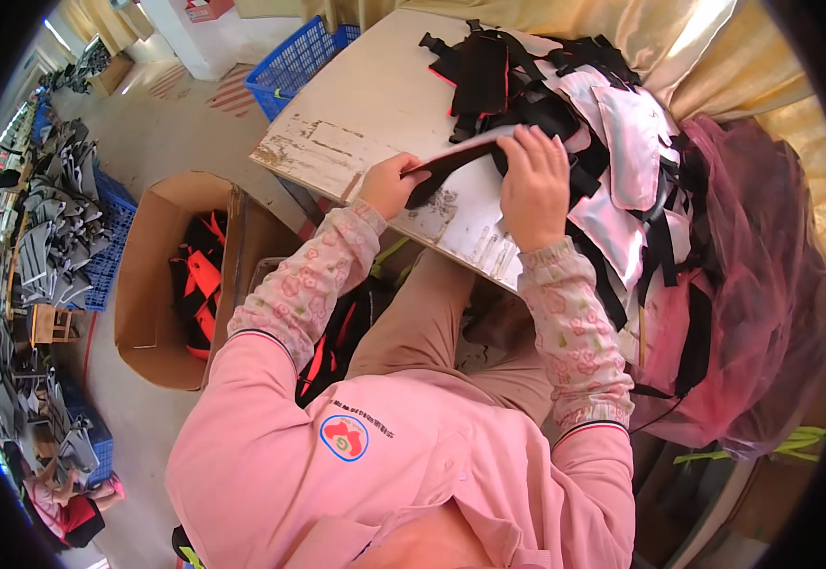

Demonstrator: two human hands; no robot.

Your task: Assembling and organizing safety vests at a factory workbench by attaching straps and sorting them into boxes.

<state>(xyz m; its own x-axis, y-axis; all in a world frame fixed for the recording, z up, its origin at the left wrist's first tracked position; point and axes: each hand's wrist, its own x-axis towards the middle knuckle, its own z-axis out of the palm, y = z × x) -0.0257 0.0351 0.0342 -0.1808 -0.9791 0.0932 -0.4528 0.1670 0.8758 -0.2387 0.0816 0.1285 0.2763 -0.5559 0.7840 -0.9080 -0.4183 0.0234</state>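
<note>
Between my hands, above the white table (342, 109), a flat black fabric piece (451, 169) with a paler upper side is stretched at a slant. My left hand (389, 185) pinches its left end, thumb and fingers closed. The fingers of my right hand (534, 185) bend over its right end; their tips are partly hidden. Just beyond and right of my right hand lies a heap of black straps with buckles and silvery-white padded pieces (626, 147). A black piece with red edging (481, 76) rests at the heap's left side.
A cardboard box (152, 284) with black and orange-red pieces (204, 275) stands left of my arm. Behind the table is a blue plastic basket (290, 68). Pink netting (764, 284) bulges at the right. Farther left, a person (57, 503) sits near grey heaped pieces (57, 251).
</note>
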